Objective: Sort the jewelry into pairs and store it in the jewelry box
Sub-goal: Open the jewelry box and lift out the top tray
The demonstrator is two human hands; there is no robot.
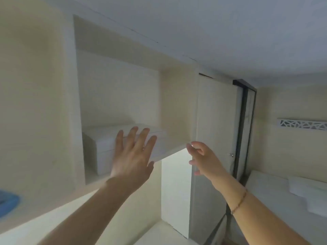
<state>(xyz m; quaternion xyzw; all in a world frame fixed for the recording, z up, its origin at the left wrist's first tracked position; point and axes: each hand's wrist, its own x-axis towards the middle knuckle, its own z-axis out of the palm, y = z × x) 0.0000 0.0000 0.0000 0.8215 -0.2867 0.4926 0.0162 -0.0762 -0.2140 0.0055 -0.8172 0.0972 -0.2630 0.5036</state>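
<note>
left hand (131,156) spread flat over jewelry box (104,149), front part-hidden | right hand (201,157) loose, empty | frame blurred

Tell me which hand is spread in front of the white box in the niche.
The left hand, fingers straight and spread against the white box. The right hand, loosely curled, is off to the box's side, clear of it.
</note>
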